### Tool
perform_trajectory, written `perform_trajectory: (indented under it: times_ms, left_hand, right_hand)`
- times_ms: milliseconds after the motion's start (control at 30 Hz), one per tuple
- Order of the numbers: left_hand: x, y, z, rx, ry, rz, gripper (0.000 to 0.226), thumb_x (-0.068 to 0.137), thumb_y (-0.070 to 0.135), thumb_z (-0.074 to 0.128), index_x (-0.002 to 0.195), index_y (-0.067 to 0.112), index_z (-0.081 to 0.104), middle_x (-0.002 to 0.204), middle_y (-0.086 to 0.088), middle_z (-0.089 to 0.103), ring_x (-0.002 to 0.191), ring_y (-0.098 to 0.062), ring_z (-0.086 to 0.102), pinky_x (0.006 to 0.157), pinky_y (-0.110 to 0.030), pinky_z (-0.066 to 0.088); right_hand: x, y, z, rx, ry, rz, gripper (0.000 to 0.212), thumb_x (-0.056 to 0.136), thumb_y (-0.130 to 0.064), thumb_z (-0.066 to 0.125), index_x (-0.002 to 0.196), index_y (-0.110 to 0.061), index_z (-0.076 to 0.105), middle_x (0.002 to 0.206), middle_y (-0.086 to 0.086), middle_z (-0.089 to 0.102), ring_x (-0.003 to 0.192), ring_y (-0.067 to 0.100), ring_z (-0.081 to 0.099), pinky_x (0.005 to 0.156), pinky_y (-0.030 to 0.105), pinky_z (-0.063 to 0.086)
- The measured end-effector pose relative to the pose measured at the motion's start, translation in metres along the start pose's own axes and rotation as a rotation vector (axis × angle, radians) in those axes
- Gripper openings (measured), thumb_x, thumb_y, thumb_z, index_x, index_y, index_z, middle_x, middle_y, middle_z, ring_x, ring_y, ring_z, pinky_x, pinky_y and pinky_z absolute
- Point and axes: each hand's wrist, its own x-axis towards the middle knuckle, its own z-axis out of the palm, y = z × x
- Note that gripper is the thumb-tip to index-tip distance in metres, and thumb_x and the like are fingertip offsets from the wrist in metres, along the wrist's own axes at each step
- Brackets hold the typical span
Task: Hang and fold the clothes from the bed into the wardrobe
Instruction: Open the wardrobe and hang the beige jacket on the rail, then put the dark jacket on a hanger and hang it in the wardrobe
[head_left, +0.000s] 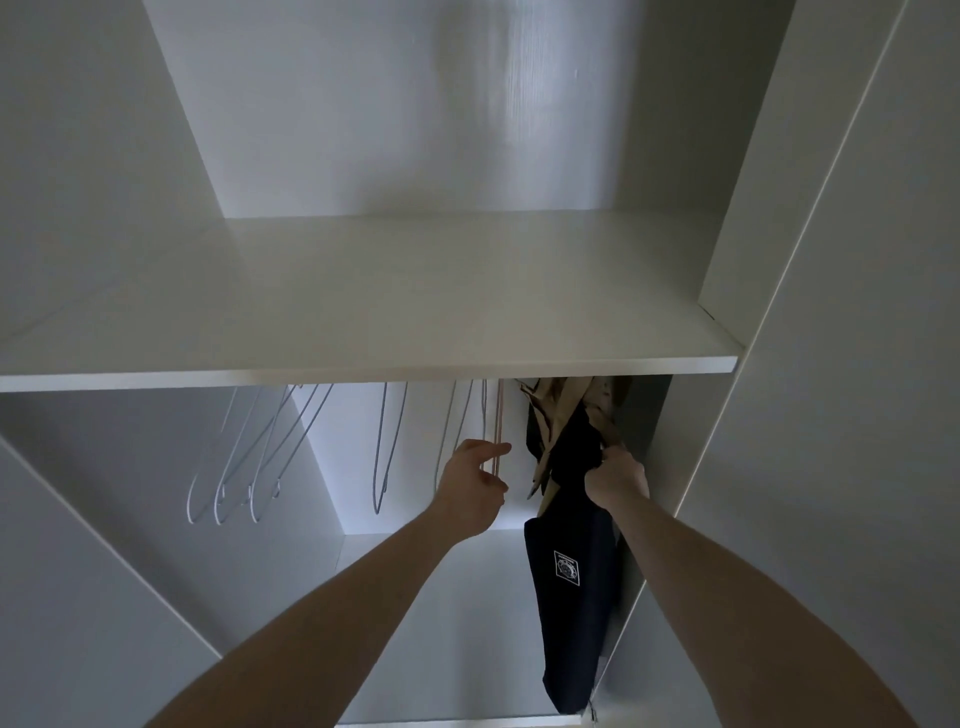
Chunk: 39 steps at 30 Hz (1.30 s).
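Dark navy garment (569, 597) hangs at the right end of the lower wardrobe compartment, close to the right side panel (660, 467); small white diamond-shaped print visible on its lower half. Behind and above it, a tan garment (558, 410), upper part cut off by the shelf edge. Right hand (615, 480) grips the navy fabric near its top, fingers curled round a bunch of cloth. Left hand (475, 486) reaches in just left of the garments; index finger extended and touching a pinkish hanger (500, 431), remaining fingers loosely curled, nothing held. Further left hang several white wire hangers (244, 462), all bare, with two more (387, 452) between that group and the left hand. Hanging rail and hanger hooks hidden behind the white shelf (363, 312), which spans the compartment above; nothing lies on the visible shelf surface. Wardrobe interior (415, 104) is white laminate, dimly lit, with a brighter patch on the back wall of the lower compartment. Floor of the compartment (441, 623) partly visible under the forearms. Lower hem of the navy garment reaches near the front edge of that floor; contact cannot be determined. Bed not in frame.
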Motion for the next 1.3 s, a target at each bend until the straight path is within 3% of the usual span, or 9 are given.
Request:
perform_trajectory:
  times_ms: [267, 667, 800, 867, 933, 1033, 1100, 1233, 1300]
  left_hand:
    - [-0.049, -0.018, -0.012, 0.003, -0.043, 0.025, 0.057, 0.085, -0.026, 0.052, 0.129, 0.01, 0.062, 0.13, -0.003, 0.049, 0.078, -0.018, 0.062, 0.073, -0.026, 0.06]
    - [-0.191, -0.045, -0.063, -0.002, -0.128, -0.044, 0.049, 0.095, -0.009, 0.054, 0.13, 0.024, 0.063, 0.128, 0.004, 0.055, 0.09, -0.015, 0.068, 0.066, -0.018, 0.057]
    - [-0.235, -0.074, -0.085, 0.035, -0.232, -0.099, 0.051, 0.095, -0.006, 0.048, 0.127, 0.03, 0.064, 0.115, -0.001, 0.064, 0.071, 0.001, 0.066, 0.057, -0.014, 0.048]
    - [-0.255, -0.09, -0.093, 0.071, -0.297, -0.095, 0.052, 0.093, -0.005, 0.045, 0.125, 0.03, 0.065, 0.117, 0.005, 0.065, 0.07, -0.002, 0.068, 0.053, -0.013, 0.046]
    - [-0.273, -0.105, -0.099, 0.105, -0.361, -0.082, 0.049, 0.094, -0.003, 0.046, 0.122, 0.031, 0.066, 0.121, 0.012, 0.065, 0.078, -0.013, 0.071, 0.062, -0.019, 0.053]
    - [-0.292, -0.125, -0.104, 0.175, -0.436, -0.085, 0.044, 0.092, -0.003, 0.046, 0.113, 0.029, 0.069, 0.115, 0.012, 0.07, 0.094, -0.018, 0.07, 0.083, -0.034, 0.056]
    - [-0.304, -0.134, -0.103, 0.245, -0.52, -0.088, 0.039, 0.094, 0.0, 0.048, 0.108, 0.03, 0.069, 0.107, 0.013, 0.073, 0.1, -0.01, 0.068, 0.084, -0.034, 0.054]
    - [-0.337, -0.141, -0.095, 0.341, -0.752, -0.083, 0.042, 0.095, 0.004, 0.042, 0.107, 0.04, 0.061, 0.103, 0.012, 0.076, 0.046, -0.002, 0.05, 0.052, -0.017, 0.041]
    - [-0.359, -0.145, -0.088, 0.364, -0.869, -0.062, 0.044, 0.095, 0.004, 0.039, 0.111, 0.041, 0.057, 0.104, 0.011, 0.075, 0.041, -0.006, 0.041, 0.048, -0.016, 0.039]
  right_hand:
    - [-0.052, 0.007, 0.005, 0.112, 0.085, -0.019, 0.076, 0.089, -0.003, 0.06, 0.157, -0.012, 0.028, 0.158, 0.016, 0.032, 0.146, 0.039, 0.028, 0.118, 0.05, 0.035]
    - [-0.226, 0.068, 0.073, 0.393, 0.056, -0.042, 0.042, 0.087, 0.0, 0.06, 0.124, -0.019, 0.058, 0.111, 0.0, 0.065, 0.1, 0.023, 0.064, 0.091, 0.035, 0.053]
    - [-0.301, 0.082, 0.079, 0.461, 0.024, 0.001, 0.037, 0.089, 0.005, 0.058, 0.114, -0.023, 0.061, 0.103, -0.006, 0.068, 0.089, 0.019, 0.066, 0.084, 0.035, 0.057]
    - [-0.342, 0.09, 0.081, 0.473, 0.019, 0.034, 0.032, 0.091, 0.004, 0.059, 0.11, -0.021, 0.065, 0.102, -0.004, 0.071, 0.086, 0.015, 0.067, 0.075, 0.022, 0.058]
    - [-0.384, 0.098, 0.085, 0.447, 0.009, 0.08, 0.028, 0.093, -0.001, 0.062, 0.112, -0.022, 0.067, 0.104, -0.006, 0.072, 0.087, 0.009, 0.069, 0.065, 0.009, 0.052]
    - [-0.446, 0.111, 0.094, 0.448, -0.003, 0.197, 0.025, 0.095, -0.009, 0.063, 0.113, -0.026, 0.067, 0.109, -0.009, 0.072, 0.084, 0.009, 0.069, 0.062, 0.017, 0.05]
    - [-0.486, 0.121, 0.1, 0.437, 0.0, 0.256, 0.022, 0.096, -0.015, 0.063, 0.112, -0.03, 0.067, 0.11, -0.012, 0.072, 0.087, 0.011, 0.069, 0.064, 0.019, 0.05]
    - [-0.56, 0.143, 0.113, 0.491, 0.03, 0.391, 0.018, 0.095, -0.021, 0.062, 0.108, -0.033, 0.068, 0.105, -0.011, 0.074, 0.091, 0.016, 0.071, 0.072, 0.031, 0.056]
    - [-0.595, 0.159, 0.12, 0.535, 0.072, 0.481, 0.017, 0.095, -0.021, 0.061, 0.107, -0.03, 0.069, 0.101, -0.007, 0.076, 0.094, 0.02, 0.071, 0.083, 0.04, 0.058]
